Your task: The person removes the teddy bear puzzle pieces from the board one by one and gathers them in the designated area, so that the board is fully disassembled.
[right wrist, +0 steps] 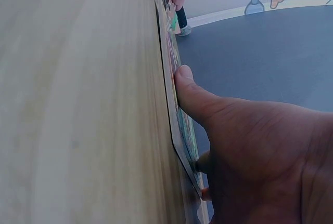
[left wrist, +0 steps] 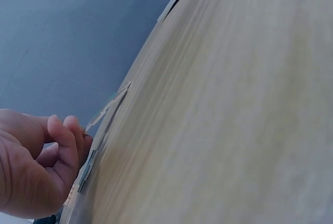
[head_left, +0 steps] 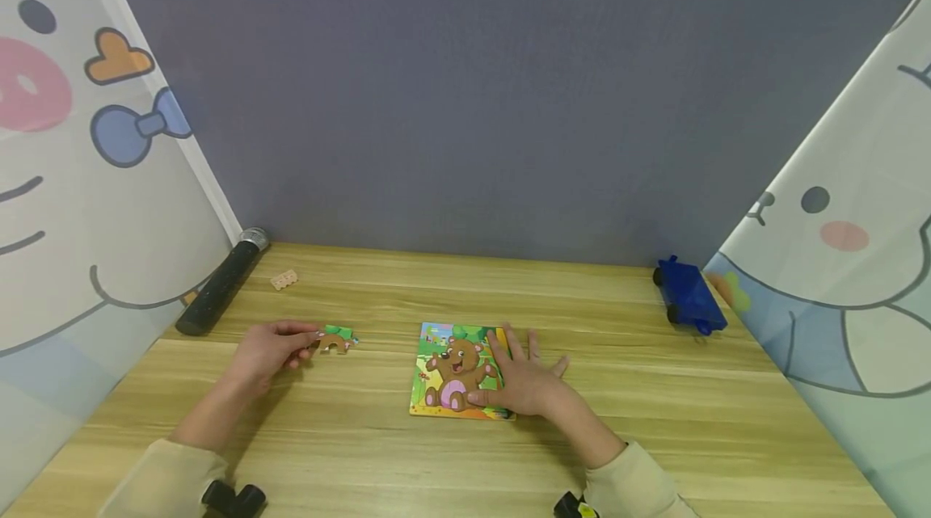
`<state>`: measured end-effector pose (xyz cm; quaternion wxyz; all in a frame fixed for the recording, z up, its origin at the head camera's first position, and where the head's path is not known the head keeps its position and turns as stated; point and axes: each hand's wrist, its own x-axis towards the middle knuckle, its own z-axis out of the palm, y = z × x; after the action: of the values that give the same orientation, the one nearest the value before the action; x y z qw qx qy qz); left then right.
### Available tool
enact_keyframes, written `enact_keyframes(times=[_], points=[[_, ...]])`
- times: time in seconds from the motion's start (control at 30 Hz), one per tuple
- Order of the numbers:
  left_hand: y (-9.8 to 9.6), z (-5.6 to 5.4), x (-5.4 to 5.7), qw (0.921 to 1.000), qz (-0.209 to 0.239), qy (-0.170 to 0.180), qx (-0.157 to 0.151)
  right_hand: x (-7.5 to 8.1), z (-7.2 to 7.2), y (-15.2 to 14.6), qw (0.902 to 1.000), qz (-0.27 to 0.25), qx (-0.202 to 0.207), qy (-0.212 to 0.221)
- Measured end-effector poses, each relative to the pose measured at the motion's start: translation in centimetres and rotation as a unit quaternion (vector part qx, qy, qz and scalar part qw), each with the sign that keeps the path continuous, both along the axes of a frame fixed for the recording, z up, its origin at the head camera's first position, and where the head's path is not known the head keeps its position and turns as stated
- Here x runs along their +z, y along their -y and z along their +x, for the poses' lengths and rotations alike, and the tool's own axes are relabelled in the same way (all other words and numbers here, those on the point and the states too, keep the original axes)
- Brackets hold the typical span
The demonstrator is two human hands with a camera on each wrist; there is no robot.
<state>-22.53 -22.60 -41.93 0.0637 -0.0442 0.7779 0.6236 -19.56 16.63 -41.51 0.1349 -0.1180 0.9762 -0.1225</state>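
Observation:
My left hand (head_left: 267, 354) pinches a jigsaw puzzle piece (head_left: 338, 337), green and brown with a notched lower edge, left of the puzzle. In the left wrist view that piece (left wrist: 108, 105) slants over the wooden table, its near end at the fingertips. A square bear puzzle (head_left: 452, 368) lies flat in the middle of the table, a brown bear printed on it. With fingers spread, my right hand (head_left: 527, 379) rests over its right side and covers part of the picture. In the right wrist view the thumb (right wrist: 186, 81) touches the puzzle face.
A black microphone (head_left: 223, 284) lies at the back left, near a small pale wooden piece (head_left: 284, 280). At the back right stands a blue toy cart (head_left: 689, 294). A grey panel (head_left: 465, 98) rises behind the table (head_left: 349, 461), with printed cartoon sheets (head_left: 822, 292) on both sides.

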Motion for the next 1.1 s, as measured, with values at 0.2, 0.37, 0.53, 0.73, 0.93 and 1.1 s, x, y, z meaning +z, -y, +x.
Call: enact_keyframes(times=[0.2,0.37,0.53,0.73,0.93,1.1], points=[[0.1,0.1,0.1,0.9999,-0.01,-0.002,0.001,0.0,0.0,-0.1,1.0,0.0,-0.001,-0.003],[0.2,0.2,0.1,0.9998,-0.015,0.003,0.015,0.0,0.0,-0.1,1.0,0.001,0.0,-0.004],[0.1,0.2,0.2,0.9991,-0.033,0.002,0.025,0.0,0.0,0.1,1.0,0.002,0.0,-0.003],[-1.0,0.3,0.8,0.9989,-0.044,-0.004,0.013,0.4,0.2,0.1,1.0,-0.002,0.002,-0.001],[-3.0,0.3,0.8,0.9986,-0.051,-0.012,-0.008,0.7,0.4,-0.3,0.9998,-0.02,0.003,0.008],[-5.0,0.4,1.0,0.9991,-0.033,-0.015,-0.023,0.0,-0.3,-1.0,0.9995,-0.028,-0.006,0.013]])
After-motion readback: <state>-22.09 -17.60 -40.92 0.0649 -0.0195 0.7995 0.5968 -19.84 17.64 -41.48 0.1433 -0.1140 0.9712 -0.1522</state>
